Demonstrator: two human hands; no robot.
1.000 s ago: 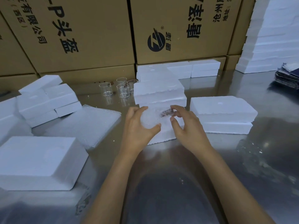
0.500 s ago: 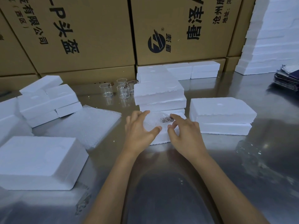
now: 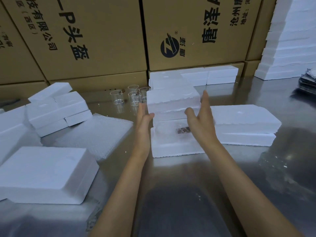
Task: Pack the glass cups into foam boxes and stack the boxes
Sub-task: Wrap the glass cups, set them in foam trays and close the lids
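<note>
The open foam box [image 3: 176, 139] sits on the bench [image 3: 171, 194] straight ahead of you at 12 o'clock, with a glass cup [image 3: 171, 130] already lying in its hollow; a small dark label shows through the glass. Behind it, further toward 12 o'clock, stands a stack of foam pieces whose top one, the foam lid [image 3: 172, 100], looks like your next pick. Judge it as very light and stiff but crumbly: the edges are already ragged, so squeezing hard would likely dent or shed beads. Take it by its two short ends with flat palms, not fingertips. The cup underneath is fragile, so the lid should drop on square, not be forced.

Your left hand [image 3: 143, 120] is raised edge-on at the lid's 9 o'clock end, fingers straight, thumb just at the corner. Your right hand [image 3: 200, 117] mirrors it at the 3 o'clock end, fingers extended upward, thumb spread. Both hands form a wide grip holding nothing; whether the palms already touch the foam you cannot tell.

More loose glass cups [image 3: 130, 98] wait at 11 o'clock, closed foam boxes [image 3: 242, 124] lie stacked at 2 o'clock, and a bubble-wrap sheet [image 3: 95, 134] lies at 9 o'clock.
</note>
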